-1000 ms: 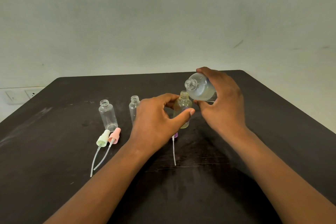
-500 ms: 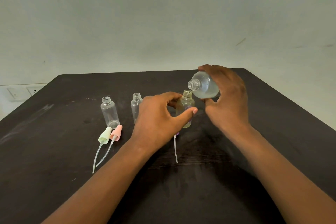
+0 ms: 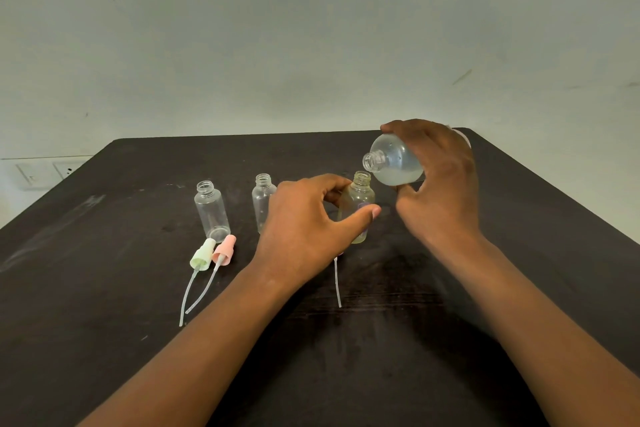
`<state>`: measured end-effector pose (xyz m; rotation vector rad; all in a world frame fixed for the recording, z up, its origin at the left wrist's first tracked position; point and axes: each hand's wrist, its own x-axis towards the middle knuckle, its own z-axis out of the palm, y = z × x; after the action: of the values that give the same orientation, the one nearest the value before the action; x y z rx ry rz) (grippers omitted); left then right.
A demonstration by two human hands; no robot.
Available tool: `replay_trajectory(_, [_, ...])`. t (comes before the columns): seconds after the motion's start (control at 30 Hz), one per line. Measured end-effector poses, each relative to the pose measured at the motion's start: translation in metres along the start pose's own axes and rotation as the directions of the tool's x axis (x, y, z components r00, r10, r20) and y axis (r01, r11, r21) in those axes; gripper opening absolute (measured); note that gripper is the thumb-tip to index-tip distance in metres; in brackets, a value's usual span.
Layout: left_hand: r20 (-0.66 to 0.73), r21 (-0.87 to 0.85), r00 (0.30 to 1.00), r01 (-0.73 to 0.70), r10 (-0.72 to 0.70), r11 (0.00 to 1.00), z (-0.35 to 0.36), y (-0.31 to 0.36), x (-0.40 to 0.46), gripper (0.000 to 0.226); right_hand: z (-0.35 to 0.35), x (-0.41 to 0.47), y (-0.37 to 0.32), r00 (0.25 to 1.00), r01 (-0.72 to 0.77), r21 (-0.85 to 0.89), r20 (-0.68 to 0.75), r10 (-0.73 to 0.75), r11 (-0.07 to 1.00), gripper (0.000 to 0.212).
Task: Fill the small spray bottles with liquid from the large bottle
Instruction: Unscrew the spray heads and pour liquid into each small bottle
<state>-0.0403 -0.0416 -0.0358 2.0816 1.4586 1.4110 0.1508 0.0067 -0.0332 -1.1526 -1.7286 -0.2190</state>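
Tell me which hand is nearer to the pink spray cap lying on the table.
Left. The left hand is just to the right of the pink spray cap, gripping a small bottle. The right hand is farther right, holding the large bottle.

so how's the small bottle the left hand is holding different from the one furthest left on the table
The held small bottle has yellowish liquid in it; the far-left bottle looks empty and clear. The left hand grips the held one, while the far-left bottle stands untouched, with a green spray cap lying before it. Both are upright and uncapped.
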Motion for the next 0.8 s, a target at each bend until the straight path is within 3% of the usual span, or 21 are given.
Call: replay_trajectory(0.8, [0.018, -0.016, 1.0, 0.002, -0.002, 1.0, 0.0009, -0.0006, -0.0013, 0.035, -0.0059, 0.0022, -0.007, 0.999, -0.028, -0.035, 0.016, 0.029, 0.999, 0.082])
